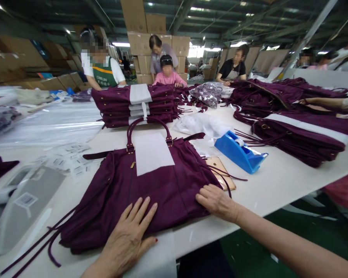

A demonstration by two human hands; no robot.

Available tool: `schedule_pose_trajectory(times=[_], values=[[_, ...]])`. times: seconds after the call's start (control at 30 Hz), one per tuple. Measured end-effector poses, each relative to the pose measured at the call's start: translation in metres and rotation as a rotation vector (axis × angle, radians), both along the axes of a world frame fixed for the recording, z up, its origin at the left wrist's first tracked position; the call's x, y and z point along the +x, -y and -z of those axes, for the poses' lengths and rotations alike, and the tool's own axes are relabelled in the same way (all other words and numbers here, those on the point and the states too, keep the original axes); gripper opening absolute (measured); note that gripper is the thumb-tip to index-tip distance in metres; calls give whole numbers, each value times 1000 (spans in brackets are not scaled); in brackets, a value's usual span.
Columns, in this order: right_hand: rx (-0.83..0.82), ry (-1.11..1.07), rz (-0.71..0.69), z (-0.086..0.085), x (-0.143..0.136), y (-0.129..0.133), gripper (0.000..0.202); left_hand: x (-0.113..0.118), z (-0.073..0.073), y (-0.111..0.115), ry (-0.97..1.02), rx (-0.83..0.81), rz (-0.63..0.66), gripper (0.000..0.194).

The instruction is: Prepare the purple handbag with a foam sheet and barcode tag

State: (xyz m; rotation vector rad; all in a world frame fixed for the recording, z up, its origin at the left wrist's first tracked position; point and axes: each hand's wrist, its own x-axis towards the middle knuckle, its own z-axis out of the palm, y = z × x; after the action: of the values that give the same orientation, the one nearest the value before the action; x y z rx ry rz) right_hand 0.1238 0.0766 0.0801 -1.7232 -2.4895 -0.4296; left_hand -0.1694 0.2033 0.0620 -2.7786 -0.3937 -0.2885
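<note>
A dark purple handbag lies flat on the white table, its two handles pointing away from me. A white paper sheet rests over its top edge, and thin purple straps trail from both sides. My left hand is spread flat, its fingers on the bag's lower front. At the bag's lower right corner, my right hand has its fingers curled closed on the edge. A gold phone lies partly under the straps just beyond that hand.
A blue tape dispenser stands right of the bag and a grey one left. Stacked purple bags lie behind, with another pile at right. Labels and plastic sheets lie left. Several co-workers are around the table.
</note>
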Motion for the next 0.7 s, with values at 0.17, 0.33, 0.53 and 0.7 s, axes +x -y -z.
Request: schedule_pose_trajectory(times=[0.17,0.33,0.53,0.7], values=[[-26,-71,-55,-39,19,4,23,-1,2,-2,39,55,12,75],[234,-4,-29,-3,24,23,33,-1,4,-1,50,57,18,73],[238,21,120,25,10,36,48,-1,4,3,55,3,-27,72],[27,83,227,12,-7,53,67,1,5,6,59,-18,-55,81]])
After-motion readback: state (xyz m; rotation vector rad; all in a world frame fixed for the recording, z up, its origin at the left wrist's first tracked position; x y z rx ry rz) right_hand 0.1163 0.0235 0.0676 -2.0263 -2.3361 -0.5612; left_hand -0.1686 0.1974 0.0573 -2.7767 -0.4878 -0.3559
